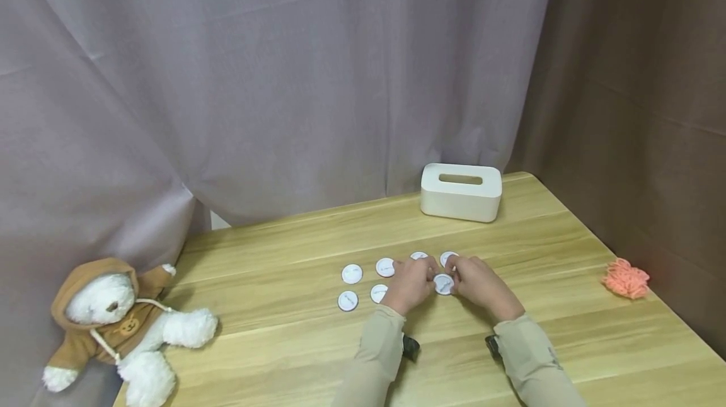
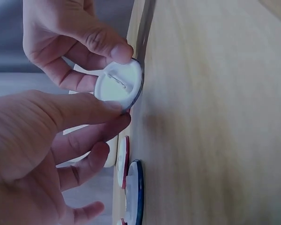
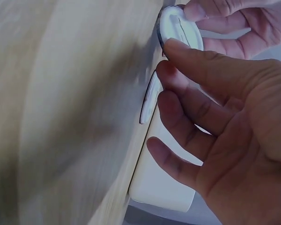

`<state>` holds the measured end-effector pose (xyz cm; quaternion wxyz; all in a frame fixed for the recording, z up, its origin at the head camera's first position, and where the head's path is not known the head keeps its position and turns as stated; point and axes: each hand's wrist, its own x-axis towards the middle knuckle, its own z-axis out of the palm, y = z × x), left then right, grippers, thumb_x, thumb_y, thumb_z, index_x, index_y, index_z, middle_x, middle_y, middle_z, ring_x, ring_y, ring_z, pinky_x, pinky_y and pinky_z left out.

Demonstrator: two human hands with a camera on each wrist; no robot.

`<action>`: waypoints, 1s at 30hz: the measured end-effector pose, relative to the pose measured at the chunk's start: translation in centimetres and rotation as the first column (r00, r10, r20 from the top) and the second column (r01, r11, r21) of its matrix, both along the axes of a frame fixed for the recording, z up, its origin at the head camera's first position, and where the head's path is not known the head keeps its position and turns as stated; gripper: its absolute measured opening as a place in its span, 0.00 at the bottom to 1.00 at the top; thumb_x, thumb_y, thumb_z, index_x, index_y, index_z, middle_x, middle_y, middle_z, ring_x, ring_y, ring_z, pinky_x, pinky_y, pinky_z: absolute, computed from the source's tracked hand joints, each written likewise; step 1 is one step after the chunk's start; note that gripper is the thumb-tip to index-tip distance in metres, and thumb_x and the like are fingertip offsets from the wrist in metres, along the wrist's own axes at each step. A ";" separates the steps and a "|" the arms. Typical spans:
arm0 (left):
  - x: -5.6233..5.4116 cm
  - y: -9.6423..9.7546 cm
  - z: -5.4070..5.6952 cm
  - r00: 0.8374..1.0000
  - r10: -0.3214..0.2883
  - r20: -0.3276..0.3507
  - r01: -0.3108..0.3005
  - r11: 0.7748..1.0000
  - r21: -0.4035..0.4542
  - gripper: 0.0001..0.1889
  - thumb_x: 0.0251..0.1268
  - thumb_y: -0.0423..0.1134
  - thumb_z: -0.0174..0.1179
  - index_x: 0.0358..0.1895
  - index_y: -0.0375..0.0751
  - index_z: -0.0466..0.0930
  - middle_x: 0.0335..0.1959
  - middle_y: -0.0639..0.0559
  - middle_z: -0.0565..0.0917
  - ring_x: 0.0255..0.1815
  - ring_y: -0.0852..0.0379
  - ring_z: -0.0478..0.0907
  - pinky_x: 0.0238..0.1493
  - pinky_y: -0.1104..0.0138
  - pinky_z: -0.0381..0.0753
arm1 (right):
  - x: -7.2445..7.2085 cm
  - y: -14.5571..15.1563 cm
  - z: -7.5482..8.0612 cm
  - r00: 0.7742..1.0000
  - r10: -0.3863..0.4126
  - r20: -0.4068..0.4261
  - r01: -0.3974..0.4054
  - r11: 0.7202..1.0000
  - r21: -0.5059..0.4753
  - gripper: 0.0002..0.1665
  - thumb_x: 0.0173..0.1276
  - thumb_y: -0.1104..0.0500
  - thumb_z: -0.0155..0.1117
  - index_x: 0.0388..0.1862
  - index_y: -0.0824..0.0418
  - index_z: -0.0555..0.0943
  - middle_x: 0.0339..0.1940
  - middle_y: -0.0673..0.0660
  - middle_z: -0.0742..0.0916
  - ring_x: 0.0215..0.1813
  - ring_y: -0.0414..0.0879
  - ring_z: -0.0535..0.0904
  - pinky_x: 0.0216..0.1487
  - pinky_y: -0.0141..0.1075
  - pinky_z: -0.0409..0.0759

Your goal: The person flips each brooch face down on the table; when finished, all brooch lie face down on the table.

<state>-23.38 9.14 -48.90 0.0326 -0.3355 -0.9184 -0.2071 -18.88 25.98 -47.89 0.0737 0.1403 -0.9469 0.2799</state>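
Observation:
A round white pin-back badge [image 1: 444, 284], its metal pin side facing up, is held between both hands just over the table. My left hand [image 1: 409, 283] pinches one edge between thumb and index finger, its other fingers loosely bent. From the opposite side my right hand [image 1: 481, 283] pinches the rim, thumb on the white back [image 3: 180, 29]. Several similar badges lie pin side up about the hands, among them one badge [image 1: 351, 274] at the left and another badge [image 1: 449, 258] just beyond the right fingers. The left hand partly covers a badge [image 1: 379, 293] beside it.
A cream tissue box [image 1: 460, 199] stands at the back of the wooden table [image 1: 272, 331]. Coral yarn [image 1: 626, 279] lies near the right edge. A white teddy bear [image 1: 121, 331] in a brown hoodie sits at the left. Grey curtain [image 1: 295, 79] hangs behind.

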 end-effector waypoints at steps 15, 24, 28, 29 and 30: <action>0.3 0.3 -0.2 0.999 0.028 -0.030 -0.029 0.998 -0.063 0.11 0.48 0.38 0.77 0.33 0.50 0.85 0.27 0.63 0.82 0.32 0.62 0.77 0.38 0.56 0.68 | -0.2 -0.6 0.1 1.000 -0.007 -0.015 0.009 0.991 0.131 0.15 0.45 0.71 0.74 0.24 0.56 0.77 0.17 0.44 0.75 0.22 0.43 0.68 0.26 0.40 0.69; 0.4 0.2 -0.2 1.000 0.001 -0.013 -0.003 0.996 -0.085 0.08 0.46 0.37 0.77 0.27 0.52 0.86 0.25 0.62 0.79 0.32 0.61 0.76 0.35 0.58 0.68 | -0.2 -0.6 0.0 0.999 -0.004 0.035 -0.001 0.991 0.137 0.12 0.46 0.70 0.75 0.24 0.57 0.82 0.18 0.44 0.77 0.24 0.43 0.70 0.28 0.40 0.71; 0.3 0.3 -0.1 1.000 -0.007 -0.016 0.005 0.994 -0.107 0.08 0.47 0.37 0.75 0.23 0.52 0.85 0.23 0.61 0.78 0.30 0.61 0.74 0.34 0.58 0.67 | -0.2 -0.5 0.0 0.998 -0.006 0.070 -0.004 0.991 0.133 0.11 0.47 0.70 0.76 0.23 0.57 0.83 0.17 0.45 0.76 0.24 0.42 0.69 0.29 0.39 0.70; 0.3 0.4 -0.1 1.000 -0.007 -0.019 0.005 0.994 -0.111 0.08 0.47 0.37 0.75 0.23 0.52 0.84 0.23 0.61 0.77 0.30 0.61 0.74 0.34 0.58 0.67 | -0.2 -0.5 0.0 0.997 -0.008 0.076 -0.002 0.991 0.130 0.11 0.48 0.70 0.75 0.23 0.56 0.83 0.16 0.44 0.75 0.24 0.42 0.69 0.29 0.39 0.70; 0.3 0.4 -0.1 1.000 -0.007 -0.021 0.004 0.993 -0.120 0.08 0.47 0.37 0.75 0.22 0.52 0.84 0.23 0.62 0.77 0.30 0.61 0.73 0.34 0.58 0.67 | -0.3 -0.4 0.0 0.997 -0.009 0.082 -0.001 0.992 0.128 0.11 0.48 0.70 0.75 0.22 0.56 0.83 0.16 0.44 0.75 0.24 0.42 0.69 0.29 0.39 0.70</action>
